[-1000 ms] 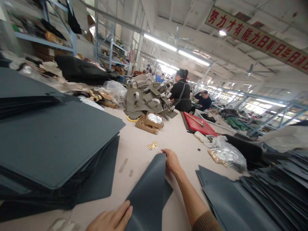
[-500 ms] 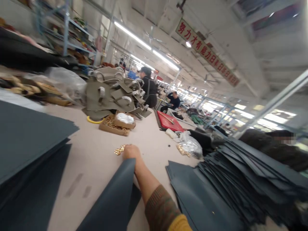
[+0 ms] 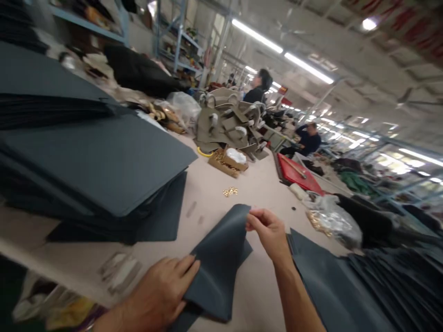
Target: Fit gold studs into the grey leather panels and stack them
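A dark grey leather panel lies folded on the beige table in front of me. My left hand lies on its near left edge, fingers stretched flat along it. My right hand pinches the panel's far corner, fingers pressed together and lifted slightly. A small heap of gold metal fittings lies on the table just beyond the panel.
A tall stack of dark grey panels fills the left side, another fanned stack the right. Further off are a box of gold fittings, olive bag parts, a red tray, a plastic bag and two people.
The camera swung right, then back left. My left hand is in view again on the panel's near edge. My right hand drew back from the gold fittings and now pinches the panel's corner.
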Tool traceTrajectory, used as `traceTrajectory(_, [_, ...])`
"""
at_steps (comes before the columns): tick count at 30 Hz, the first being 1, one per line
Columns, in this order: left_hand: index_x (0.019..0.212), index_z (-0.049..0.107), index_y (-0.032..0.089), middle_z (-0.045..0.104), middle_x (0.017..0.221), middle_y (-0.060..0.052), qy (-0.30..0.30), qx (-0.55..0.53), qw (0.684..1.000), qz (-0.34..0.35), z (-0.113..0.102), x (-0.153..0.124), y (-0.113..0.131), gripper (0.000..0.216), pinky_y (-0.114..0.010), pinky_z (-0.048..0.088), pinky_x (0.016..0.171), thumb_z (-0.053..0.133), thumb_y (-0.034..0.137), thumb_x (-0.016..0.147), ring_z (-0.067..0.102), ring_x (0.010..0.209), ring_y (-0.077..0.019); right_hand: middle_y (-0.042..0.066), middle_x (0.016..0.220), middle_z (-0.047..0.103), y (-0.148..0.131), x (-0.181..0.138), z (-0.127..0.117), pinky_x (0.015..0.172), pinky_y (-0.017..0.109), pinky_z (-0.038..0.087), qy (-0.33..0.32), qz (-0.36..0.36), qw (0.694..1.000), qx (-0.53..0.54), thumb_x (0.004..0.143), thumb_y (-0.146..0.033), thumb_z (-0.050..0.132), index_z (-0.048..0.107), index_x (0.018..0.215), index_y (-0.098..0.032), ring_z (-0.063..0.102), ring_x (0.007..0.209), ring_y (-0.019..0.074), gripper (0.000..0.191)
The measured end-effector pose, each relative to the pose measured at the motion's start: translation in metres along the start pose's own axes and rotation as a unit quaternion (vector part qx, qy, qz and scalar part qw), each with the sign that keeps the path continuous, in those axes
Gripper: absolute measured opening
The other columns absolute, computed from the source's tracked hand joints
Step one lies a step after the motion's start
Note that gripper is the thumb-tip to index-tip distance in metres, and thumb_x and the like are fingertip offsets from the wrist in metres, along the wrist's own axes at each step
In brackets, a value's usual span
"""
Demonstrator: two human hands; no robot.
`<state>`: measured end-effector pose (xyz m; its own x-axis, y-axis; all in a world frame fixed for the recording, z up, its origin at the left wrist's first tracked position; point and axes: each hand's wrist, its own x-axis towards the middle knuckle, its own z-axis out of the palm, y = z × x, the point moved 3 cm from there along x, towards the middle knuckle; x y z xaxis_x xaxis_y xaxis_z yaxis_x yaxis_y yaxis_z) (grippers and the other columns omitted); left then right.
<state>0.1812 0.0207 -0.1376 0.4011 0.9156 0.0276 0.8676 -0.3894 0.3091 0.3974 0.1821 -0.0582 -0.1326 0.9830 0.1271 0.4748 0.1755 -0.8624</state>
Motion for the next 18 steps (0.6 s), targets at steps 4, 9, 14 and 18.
traceTrajectory(4, [0.131,0.049,0.013,0.061,0.119,-0.015,-0.018,0.011,1.0,0.018,-0.016,0.002,0.009,0.051,-0.043,0.052,0.082,0.054,0.018,0.08,0.06,0.097,-0.0285,0.0,0.062,0.064,-0.006,-0.049,0.06,0.057,0.025,0.051,-0.19,0.05,0.979,0.052,0.078,-0.035,0.064,0.067,0.081,-0.015,0.061,0.056,0.0136,0.02])
traceTrajectory(9, [0.123,0.053,0.012,0.062,0.11,-0.011,0.005,0.011,0.999,0.043,-0.02,-0.004,0.011,0.04,-0.042,0.051,0.078,0.056,0.025,0.085,0.06,0.093,-0.0274,-0.002,0.062,0.064,-0.017,-0.068,0.099,0.056,0.022,0.041,-0.283,-0.009,0.954,-0.095,0.08,-0.019,0.058,0.07,0.075,-0.017,0.056,0.057,0.0111,0.013])
traceTrajectory(14, [0.119,0.056,0.013,0.064,0.104,-0.01,0.011,-0.002,0.999,0.033,-0.018,-0.004,0.009,0.037,-0.039,0.049,0.076,0.056,0.022,0.084,0.059,0.087,-0.0253,0.0,0.067,0.069,-0.029,-0.064,0.104,0.058,0.02,0.039,-0.309,-0.04,0.937,-0.157,0.079,-0.015,0.057,0.071,0.074,-0.016,0.059,0.061,0.0116,0.016])
traceTrajectory(18, [0.121,0.058,0.017,0.066,0.108,-0.01,0.026,-0.027,0.999,0.023,-0.011,-0.006,0.007,0.045,-0.04,0.05,0.081,0.054,0.012,0.077,0.06,0.092,-0.0259,0.0,0.064,0.069,-0.037,-0.062,0.105,0.053,0.019,0.037,-0.313,-0.011,0.932,-0.183,0.075,-0.014,0.058,0.073,0.073,-0.016,0.058,0.058,0.0107,0.015])
